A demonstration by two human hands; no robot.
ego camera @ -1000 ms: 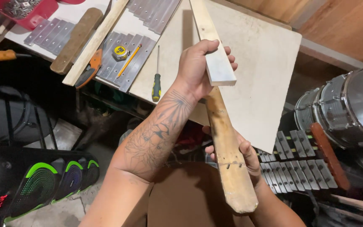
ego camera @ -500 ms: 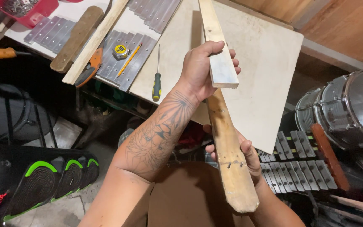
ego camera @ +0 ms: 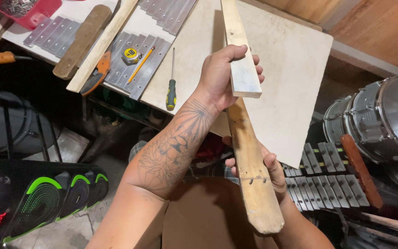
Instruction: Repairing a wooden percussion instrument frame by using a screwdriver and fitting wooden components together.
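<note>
The left hand (ego camera: 224, 76) closes its fingers around a pale, squared wooden slat (ego camera: 239, 50), smooth and whitish-grey, whose cut end sits just past the knuckles while the rest runs away over the table toward the top edge of the view. Directly below it, end to end or slightly overlapping, lies a darker, yellow-brown wooden bar (ego camera: 252, 173) with a rougher, worn face, small holes near its upper part, a row of short nails or staples across its lower part and a rounded, chipped end nearest the camera. The right hand (ego camera: 272, 173) cups this bar from beneath, fingers showing on both edges, so the grip is closed on it. Both pieces are held in the air in front of the person, above the edge of a light plywood board (ego camera: 291, 69) that rests on the table. On the table to the left lie a green-and-black screwdriver (ego camera: 172, 85), a yellow tape measure (ego camera: 130, 55), a yellow pencil (ego camera: 140, 64), orange-handled pliers (ego camera: 97, 74), flat grey metal bars (ego camera: 134, 64) and a long wooden strip (ego camera: 100, 46). To the right stands a chrome drum (ego camera: 383, 120).
</note>
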